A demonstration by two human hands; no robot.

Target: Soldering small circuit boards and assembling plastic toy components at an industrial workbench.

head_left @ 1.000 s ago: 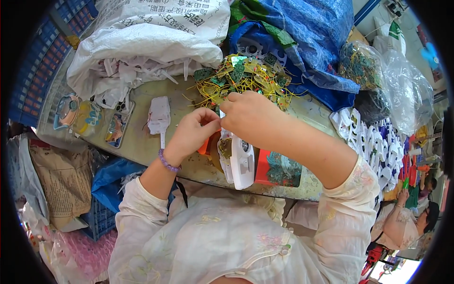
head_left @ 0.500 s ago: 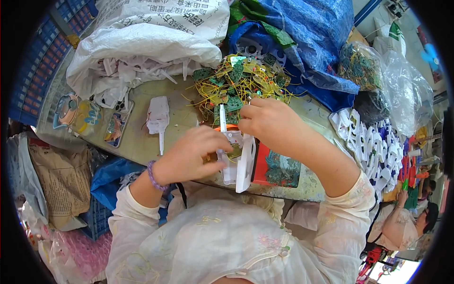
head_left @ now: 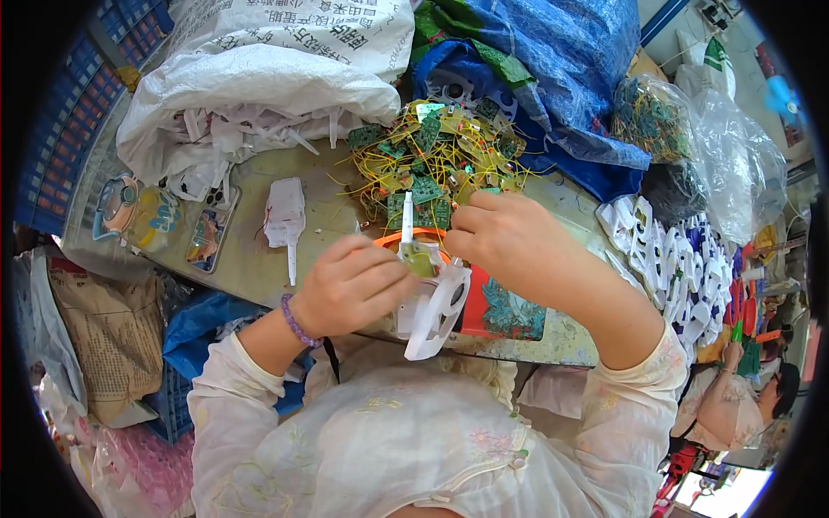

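My left hand (head_left: 356,287), a purple bead bracelet at its wrist, is closed with its fingertips on a small yellow-green circuit board (head_left: 420,262). Just right of it my right hand (head_left: 499,231) is pinched; what its fingers hold is hidden. Below both hands, a white plastic frame with round openings (head_left: 434,315) stands tilted over a white plastic casing (head_left: 406,321) at the table's near edge. The casing's narrow white stem (head_left: 407,211) points away from me. An orange ring-shaped edge (head_left: 429,231) shows behind the board.
A heap of circuit boards with yellow wires (head_left: 423,160) lies beyond my hands. Another white casing (head_left: 284,211) rests to the left. A red tray (head_left: 474,302) sits at right, near stacked white frames (head_left: 673,259). A white sack (head_left: 268,78) and blue tarp bag (head_left: 570,69) stand behind.
My left hand has lifted the small circuit board off the casing. The white frame has tilted and turned, showing its round openings. My right hand has shifted slightly right and nearer.
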